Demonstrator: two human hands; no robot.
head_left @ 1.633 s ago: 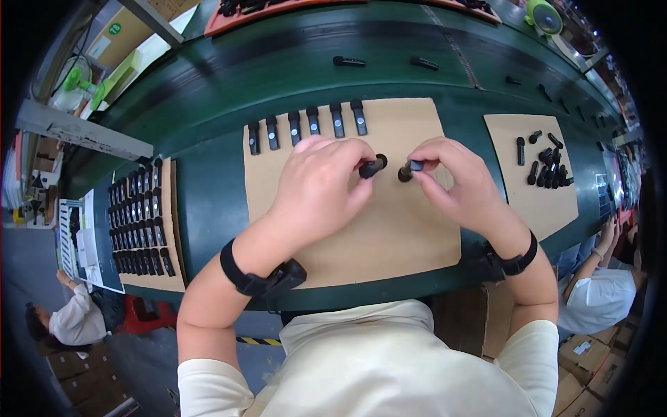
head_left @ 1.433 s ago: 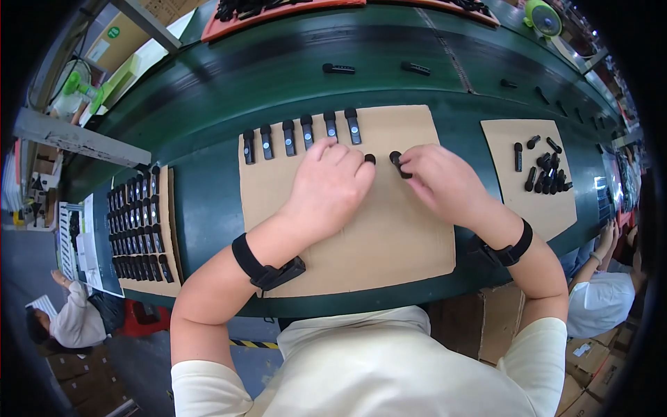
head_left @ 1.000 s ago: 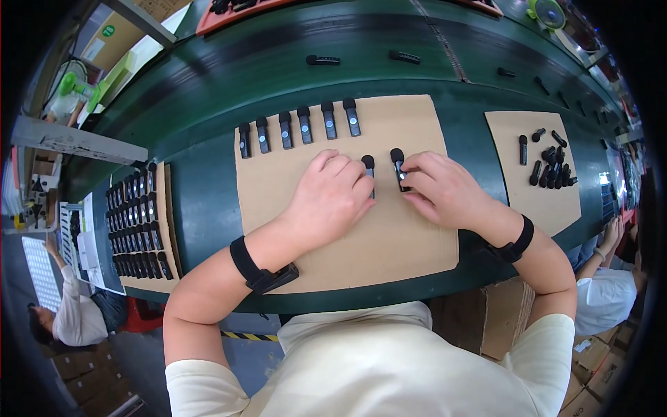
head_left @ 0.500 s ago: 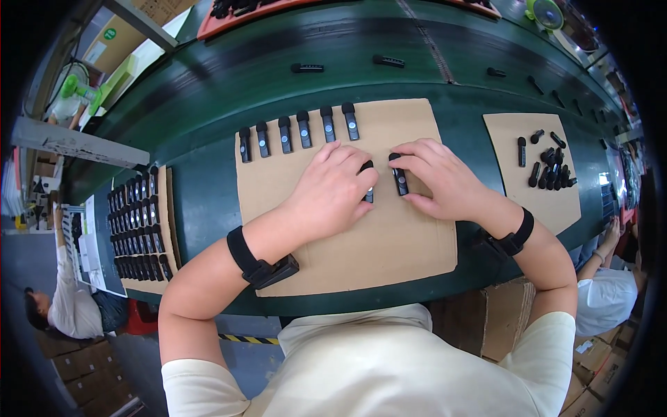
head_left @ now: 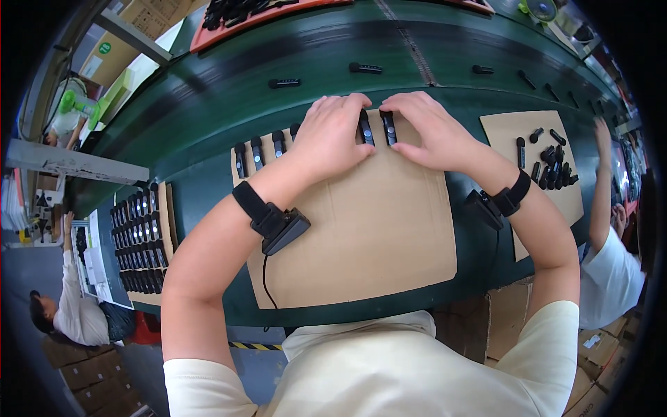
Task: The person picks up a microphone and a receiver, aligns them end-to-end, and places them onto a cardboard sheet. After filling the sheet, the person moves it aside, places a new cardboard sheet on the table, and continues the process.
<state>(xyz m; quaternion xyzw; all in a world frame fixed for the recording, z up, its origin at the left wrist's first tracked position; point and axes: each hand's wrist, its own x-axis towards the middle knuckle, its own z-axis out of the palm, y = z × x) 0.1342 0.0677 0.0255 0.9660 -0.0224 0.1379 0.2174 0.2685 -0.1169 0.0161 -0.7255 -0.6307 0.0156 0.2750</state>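
A small black clip-on microphone [head_left: 367, 130] with a foam top stands between the thumb and fingers of my left hand [head_left: 330, 137], closed on it. Beside it, my right hand [head_left: 432, 135] grips a second microphone [head_left: 389, 129] the same way. Both lie near the far edge of a cardboard sheet [head_left: 368, 222]. To their left, a row of similar microphones [head_left: 257, 153] runs along that edge; my left hand hides part of it. Each wrist wears a black strap with a small black box.
Left, several rows of microphones [head_left: 142, 240] cover another board. A loose pile of them [head_left: 552, 167] lies on a cardboard piece [head_left: 500, 125] at right. Beyond, a green conveyor belt [head_left: 299, 52] carries single microphones and a red tray [head_left: 278, 14]. A co-worker's arm [head_left: 602, 181] reaches in at right.
Both hands have moved away from me to the sheet's far edge, bringing the two microphones level with the row. Microphones on the belt have shifted left. The right co-worker's arm has stretched toward the belt.
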